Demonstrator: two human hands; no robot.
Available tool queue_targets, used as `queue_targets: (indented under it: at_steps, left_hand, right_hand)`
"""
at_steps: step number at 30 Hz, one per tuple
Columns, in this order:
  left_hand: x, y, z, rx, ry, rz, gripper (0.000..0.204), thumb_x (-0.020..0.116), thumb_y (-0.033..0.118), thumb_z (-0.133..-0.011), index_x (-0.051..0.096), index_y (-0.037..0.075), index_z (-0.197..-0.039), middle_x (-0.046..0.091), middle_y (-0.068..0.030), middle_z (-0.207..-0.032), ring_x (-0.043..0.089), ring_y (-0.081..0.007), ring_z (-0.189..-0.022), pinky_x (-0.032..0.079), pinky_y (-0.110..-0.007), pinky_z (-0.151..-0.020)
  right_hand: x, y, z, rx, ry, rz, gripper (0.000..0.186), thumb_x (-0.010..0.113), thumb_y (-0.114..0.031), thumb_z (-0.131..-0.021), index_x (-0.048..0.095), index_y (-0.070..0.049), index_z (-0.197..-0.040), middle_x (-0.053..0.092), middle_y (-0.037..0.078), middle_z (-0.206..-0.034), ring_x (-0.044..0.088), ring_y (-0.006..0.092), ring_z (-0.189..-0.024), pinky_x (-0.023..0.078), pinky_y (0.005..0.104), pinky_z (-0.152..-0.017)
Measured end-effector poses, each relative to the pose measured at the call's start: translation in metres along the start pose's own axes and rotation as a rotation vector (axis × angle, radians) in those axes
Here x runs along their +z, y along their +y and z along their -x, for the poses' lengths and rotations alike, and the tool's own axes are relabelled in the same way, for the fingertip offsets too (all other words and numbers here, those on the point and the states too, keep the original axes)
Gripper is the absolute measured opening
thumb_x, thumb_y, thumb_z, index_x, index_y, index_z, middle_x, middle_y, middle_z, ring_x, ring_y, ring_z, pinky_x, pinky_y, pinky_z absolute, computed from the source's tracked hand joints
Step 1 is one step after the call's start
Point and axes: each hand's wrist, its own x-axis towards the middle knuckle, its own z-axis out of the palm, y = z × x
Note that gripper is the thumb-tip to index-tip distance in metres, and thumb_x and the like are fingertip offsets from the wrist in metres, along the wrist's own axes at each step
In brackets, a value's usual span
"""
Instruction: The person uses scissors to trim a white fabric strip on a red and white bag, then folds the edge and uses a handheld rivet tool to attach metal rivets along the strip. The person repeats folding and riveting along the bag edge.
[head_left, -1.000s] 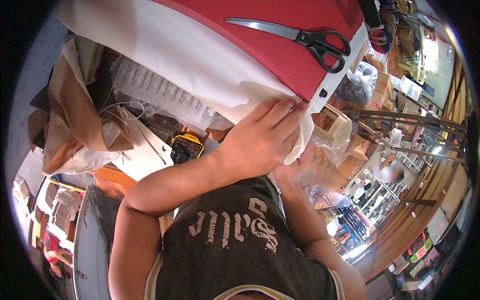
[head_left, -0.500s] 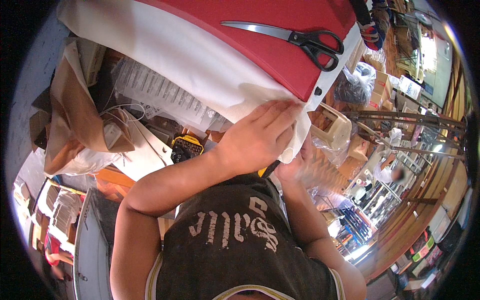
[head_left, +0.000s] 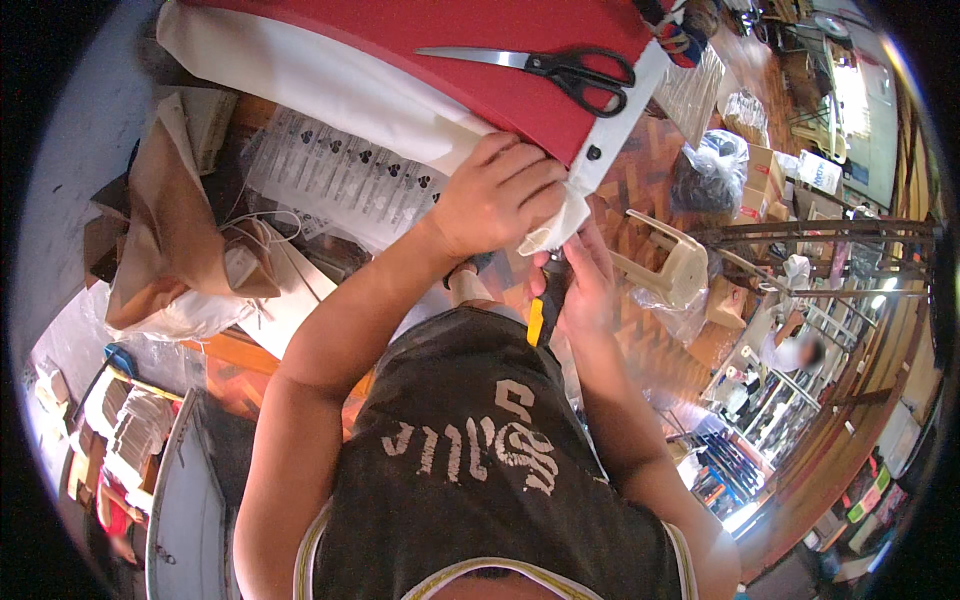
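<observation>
My left hand is closed on white fabric at the near corner of a red panel. The fabric's loose end hangs out past my fingers. Just below and to the right, my right hand grips a hand tool with a black and yellow handle, its upper end close under the hanging fabric. I cannot make out the tool's working end. Black-handled scissors lie on the red panel, blades pointing left. A small black round piece sits on the panel's white edge.
Brown paper and printed plastic wrapping lie left of my left arm. On the parquet floor to the right are an upturned beige stool, a filled plastic bag and cardboard boxes. Another person is far right.
The panel and scissors appear farther left and higher in view. My right hand now shows more fully, with the tool's handle exposed. My left hand stays on the fabric.
</observation>
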Motion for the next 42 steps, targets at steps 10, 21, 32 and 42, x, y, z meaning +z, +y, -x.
queue_targets:
  at_steps: [10, 21, 32, 42]
  left_hand:
    - [-0.010, 0.034, -0.017, -0.441, -0.043, 0.049, 0.023, 0.075, 0.016, -0.070, 0.065, 0.011, -0.091, 0.069, -0.0067, -0.091, 0.062, -0.0298, -0.098, 0.039, -0.048, -0.096]
    - [0.013, 0.060, -0.016, -0.388, 0.176, -0.205, 0.028, 0.077, 0.014, -0.066, 0.062, 0.007, -0.089, 0.067, -0.0112, -0.086, 0.064, -0.0323, -0.088, 0.041, -0.050, -0.096]
    - [0.030, 0.059, 0.007, -0.295, 0.297, -0.415, 0.019, 0.070, 0.021, -0.067, 0.058, 0.009, -0.077, 0.064, -0.0045, -0.090, 0.062, -0.0252, -0.091, 0.039, -0.048, -0.093]
    - [0.029, 0.046, 0.016, -0.331, 0.335, -0.273, 0.017, 0.071, 0.022, -0.069, 0.062, 0.014, -0.080, 0.065, 0.0004, -0.086, 0.063, -0.0207, -0.082, 0.035, -0.046, -0.091]
  right_hand:
    - [-0.069, -0.034, 0.019, -0.096, 0.106, 0.763, 0.026, 0.073, -0.008, -0.089, 0.053, -0.003, -0.105, 0.059, 0.004, -0.076, 0.055, 0.0112, -0.052, 0.048, 0.0273, -0.050]
    - [-0.021, -0.064, -0.039, -0.819, -0.177, 1.163, 0.036, 0.068, -0.001, -0.075, 0.056, -0.004, -0.109, 0.066, 0.019, -0.112, 0.065, 0.0400, -0.097, 0.054, 0.0470, -0.078]
    - [-0.034, -0.055, -0.076, -1.184, -0.495, 1.272, 0.038, 0.074, -0.011, -0.075, 0.060, -0.004, -0.109, 0.070, 0.014, -0.108, 0.071, 0.0344, -0.087, 0.058, 0.0414, -0.072]
    - [-0.032, -0.052, -0.083, -1.294, -0.475, 1.197, 0.026, 0.077, -0.014, -0.077, 0.058, -0.005, -0.094, 0.072, 0.013, -0.096, 0.071, 0.0298, -0.074, 0.058, 0.0376, -0.064]
